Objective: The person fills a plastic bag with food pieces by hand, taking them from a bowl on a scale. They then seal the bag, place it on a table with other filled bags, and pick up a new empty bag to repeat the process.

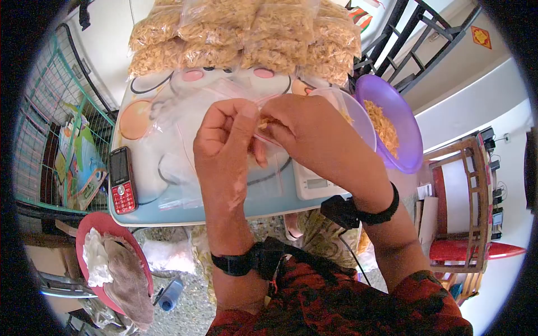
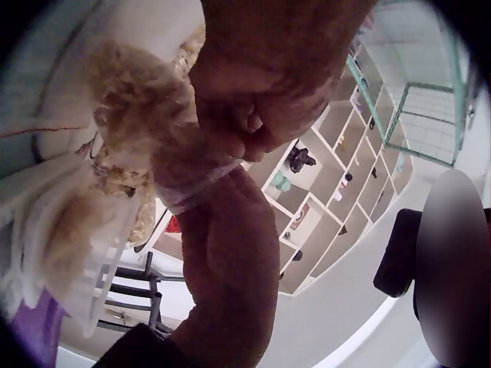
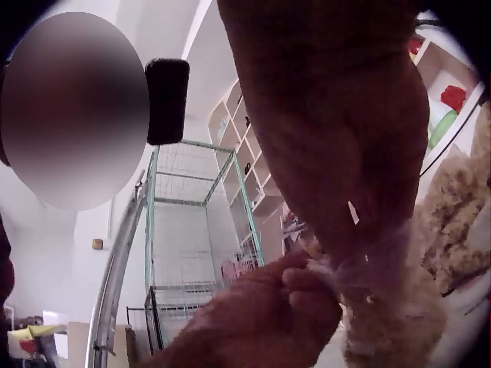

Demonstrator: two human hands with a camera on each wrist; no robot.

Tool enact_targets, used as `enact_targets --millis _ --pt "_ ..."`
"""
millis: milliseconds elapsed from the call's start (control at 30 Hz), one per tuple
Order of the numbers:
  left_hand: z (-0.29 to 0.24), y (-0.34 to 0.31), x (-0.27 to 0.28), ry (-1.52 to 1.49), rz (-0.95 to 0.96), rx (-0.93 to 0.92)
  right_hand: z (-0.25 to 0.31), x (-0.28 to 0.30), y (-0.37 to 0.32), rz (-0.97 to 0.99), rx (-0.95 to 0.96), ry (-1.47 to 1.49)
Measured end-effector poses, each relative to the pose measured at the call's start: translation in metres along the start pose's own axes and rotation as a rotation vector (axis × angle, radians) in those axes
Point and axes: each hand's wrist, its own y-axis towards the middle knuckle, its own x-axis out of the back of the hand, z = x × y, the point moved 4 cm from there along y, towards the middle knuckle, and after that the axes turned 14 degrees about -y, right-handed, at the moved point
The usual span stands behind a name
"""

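The left hand (image 1: 225,143) and right hand (image 1: 322,126) pinch the top of the plastic bag (image 2: 138,100) with curled fingers – it is at the clock's centre. Filled bags (image 1: 246,33) lie at 12 o'clock, the purple bowl (image 1: 412,131) at 2 – the phone (image 1: 122,182) at 8.

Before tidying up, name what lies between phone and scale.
Between the phone and scale, head view shows clear plastic on the table, below the left hand.

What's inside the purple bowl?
The purple bowl holds a heap of yellowish shreds. Its near left part is covered by the translucent white bowl; what's under the heap can't be seen.
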Motion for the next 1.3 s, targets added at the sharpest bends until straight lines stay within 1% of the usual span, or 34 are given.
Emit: enact_targets --millis 67,167,267,367,467,567,667,767,867,967,1067,1167,1267,1300 --pt "0.003 -0.001 -0.001 -0.021 0.049 0.004 -0.001 -0.006 0.001 0.097 -0.04 -0.069" --pt "0.0 0.0 0.002 0.028 -0.031 -0.012 0.002 0.011 -0.001 -0.067 0.008 0.068" --pt "0.001 0.003 0.008 -0.062 -0.076 -0.016 0.006 0.026 -0.009 -0.043 -0.114 0.311" --pt "0.004 0.004 0.01 -0.103 -0.046 -0.029 0.004 0.027 -0.012 -0.011 -0.154 0.414" --pt "0.003 0.003 0.004 -0.032 -0.055 -0.001 0.004 0.01 -0.007 -0.083 0.012 0.282" --pt "0.002 0.001 0.0 -0.015 -0.003 0.004 0.004 -0.009 0.001 -0.071 0.059 0.0" --pt "0.005 0.001 0.001 -0.021 0.032 0.008 0.001 -0.02 0.002 -0.024 -0.023 -0.034" --pt "0.0 0.001 0.003 -0.014 -0.041 -0.012 0.004 -0.008 0.0 -0.082 0.034 0.006" --pt "0.001 0.006 0.014 -0.078 -0.099 -0.05 0.008 0.008 -0.008 -0.151 0.061 0.049" --pt "0.0 0.007 0.014 -0.094 -0.111 -0.056 0.01 0.017 -0.012 -0.178 0.031 0.112" --pt "0.003 0.006 0.015 -0.074 -0.11 -0.047 0.019 0.01 -0.012 -0.076 0.196 0.039" --pt "-0.001 0.002 0.007 0.003 -0.065 -0.008 0.023 -0.006 -0.015 -0.002 0.162 0.067" --pt "0.002 -0.001 0.003 -0.034 -0.016 -0.005 0.019 -0.012 -0.009 0.07 0.202 -0.002" --pt "0.001 0.0 0.004 -0.027 -0.025 -0.005 0.019 -0.013 -0.009 0.062 0.196 0.007"
